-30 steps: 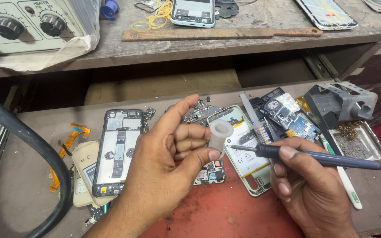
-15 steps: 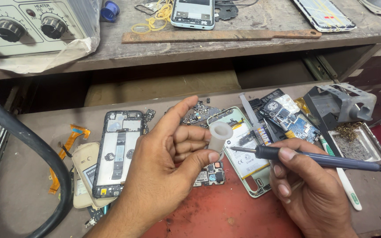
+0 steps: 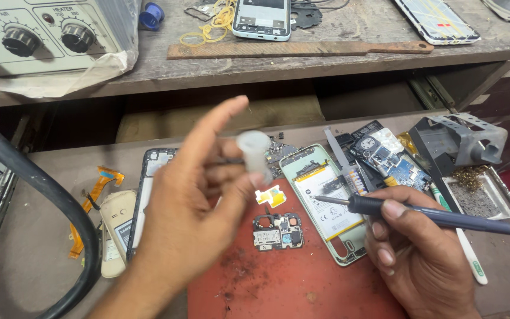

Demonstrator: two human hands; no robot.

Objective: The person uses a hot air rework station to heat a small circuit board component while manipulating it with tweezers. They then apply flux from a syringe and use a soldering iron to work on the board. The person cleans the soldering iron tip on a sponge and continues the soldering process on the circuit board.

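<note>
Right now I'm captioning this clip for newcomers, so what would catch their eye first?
The left hand, blurred in mid-frame, pinches a small white tube above the red mat. To its right, the right hand holds a soldering iron, tip over an opened green phone. A small circuit board lies on the mat between the hands.
</note>
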